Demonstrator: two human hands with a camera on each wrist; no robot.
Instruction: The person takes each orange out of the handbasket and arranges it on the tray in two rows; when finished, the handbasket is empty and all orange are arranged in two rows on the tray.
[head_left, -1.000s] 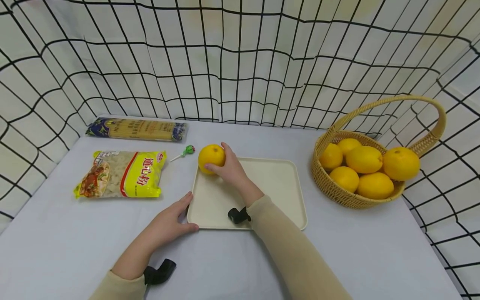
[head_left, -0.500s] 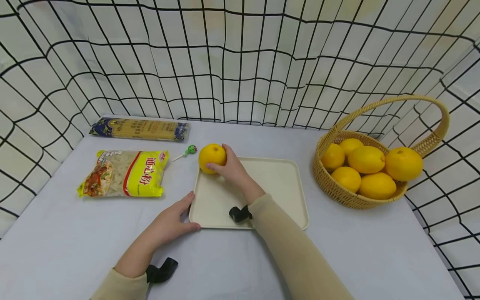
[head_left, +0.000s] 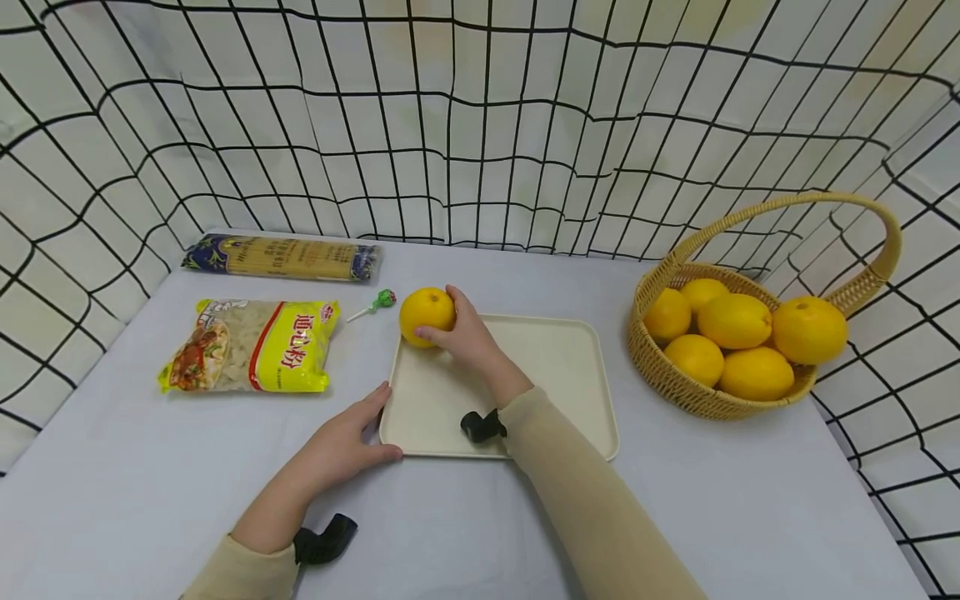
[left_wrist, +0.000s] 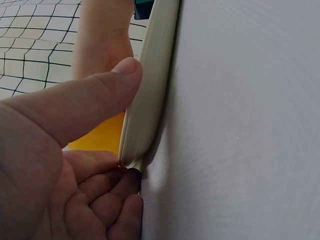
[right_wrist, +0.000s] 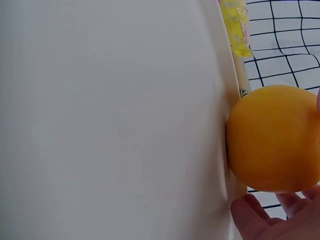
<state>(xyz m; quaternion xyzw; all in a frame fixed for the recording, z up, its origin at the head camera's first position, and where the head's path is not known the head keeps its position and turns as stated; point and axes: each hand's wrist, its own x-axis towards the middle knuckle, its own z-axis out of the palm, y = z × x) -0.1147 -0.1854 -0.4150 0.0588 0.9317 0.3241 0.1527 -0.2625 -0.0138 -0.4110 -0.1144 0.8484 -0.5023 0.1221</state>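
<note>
In the head view, a round orange is at the back left corner of a cream rectangular tray. My right hand grips the orange from its right side, thumb in front and fingers behind. The right wrist view shows the orange close against the tray's raised rim, fingers beside it. My left hand holds the tray's front left corner, with fingers along the left edge and thumb at the front edge. Seen from the left wrist, the thumb lies at the tray's side wall.
A wicker basket of yellow and orange fruit stands at the right. Left of the tray lie a bag of pasta, a green lollipop and a long pack of noodles. Black netting borders the white-covered table.
The whole scene has shifted slightly to the right in the head view. Both hands, the orange and the tray keep the same places relative to each other.
</note>
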